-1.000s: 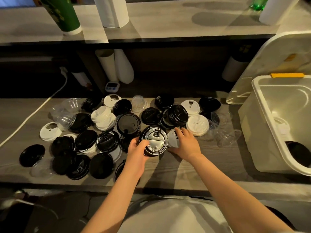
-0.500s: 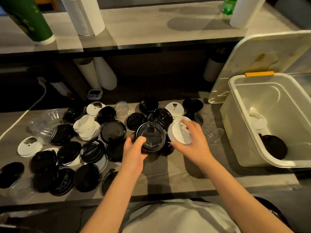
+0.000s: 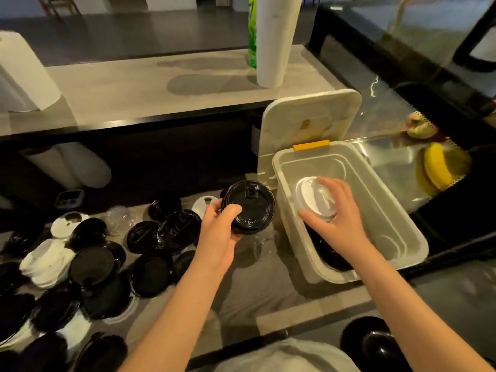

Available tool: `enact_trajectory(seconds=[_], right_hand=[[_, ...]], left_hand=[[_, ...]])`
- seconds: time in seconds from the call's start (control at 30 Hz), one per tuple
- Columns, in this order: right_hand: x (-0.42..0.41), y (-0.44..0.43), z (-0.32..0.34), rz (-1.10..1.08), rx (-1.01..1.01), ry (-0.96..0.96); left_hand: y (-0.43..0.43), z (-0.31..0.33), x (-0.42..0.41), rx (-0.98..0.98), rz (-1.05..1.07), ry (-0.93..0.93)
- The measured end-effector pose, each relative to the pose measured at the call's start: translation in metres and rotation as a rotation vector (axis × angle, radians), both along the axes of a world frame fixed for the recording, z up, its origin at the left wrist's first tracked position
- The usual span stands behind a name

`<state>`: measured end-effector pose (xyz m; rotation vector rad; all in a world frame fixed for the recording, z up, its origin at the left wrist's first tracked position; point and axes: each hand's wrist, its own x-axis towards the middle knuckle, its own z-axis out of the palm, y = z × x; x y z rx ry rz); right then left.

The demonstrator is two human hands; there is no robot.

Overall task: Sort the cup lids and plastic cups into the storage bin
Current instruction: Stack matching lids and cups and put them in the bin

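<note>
My left hand (image 3: pixel 218 232) grips a stack of black cup lids (image 3: pixel 249 206), raised above the counter just left of the storage bin (image 3: pixel 402 232). My right hand (image 3: pixel 339 214) holds a stack of white lids (image 3: pixel 312 201) over the open bin, inside its rim. A black lid (image 3: pixel 328 255) lies on the bin's floor under my right forearm. Many more black lids (image 3: pixel 92 267) and white lids (image 3: pixel 45 261) lie scattered on the counter at the left, with a clear plastic cup (image 3: pixel 119 220) among them.
The bin's white cover (image 3: pixel 311 116) leans upright behind it, with an orange latch (image 3: pixel 311 145). A raised shelf (image 3: pixel 161 89) carries paper rolls (image 3: pixel 273 38). A small timer (image 3: pixel 68 197) sits at the back. A glass display case (image 3: pixel 418 146) stands right of the bin.
Both hands moved right, away from the pile. My right hand carried the white lids over the bin; my left hand brought the black lids beside it. My view swung right.
</note>
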<state>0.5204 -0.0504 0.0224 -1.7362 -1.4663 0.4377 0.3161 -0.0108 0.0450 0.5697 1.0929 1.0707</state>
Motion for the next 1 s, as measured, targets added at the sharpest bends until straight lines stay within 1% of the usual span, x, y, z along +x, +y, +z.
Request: enact_trajectory(seconds=[0.1, 0.17, 0.23, 0.37, 0.43, 0.6, 0.8, 1.0], right_hand=[[0.042, 0.012, -0.006, -0.094, -0.165, -0.101], [0.068, 0.023, -0.011, -0.105, -0.282, -0.174], [0.087, 0.035, -0.018, -0.043, -0.393, -0.26], [0.103, 0.063, -0.035, 0.12, -0.62, -0.567], [0.104, 0.075, -0.043, 0.183, -0.7, -0.621], [0.107, 0.095, -0.065, 0.295, -0.754, -0.652], [0.109, 0.101, -0.085, 0.331, -0.81, -0.733], [0.11, 0.11, -0.087, 0.386, -0.776, -0.831]], left_hand=[[0.008, 0.002, 0.027, 0.019, -0.027, 0.027], [0.013, 0.002, 0.042, 0.027, -0.038, 0.031], [0.015, 0.002, 0.055, 0.04, -0.05, 0.048], [0.02, -0.001, 0.073, 0.036, -0.044, 0.056], [0.022, -0.003, 0.079, 0.022, -0.037, 0.069], [0.031, -0.006, 0.087, 0.017, -0.004, 0.086], [0.04, -0.008, 0.09, 0.05, 0.0, 0.094], [0.042, -0.009, 0.094, 0.052, 0.0, 0.102]])
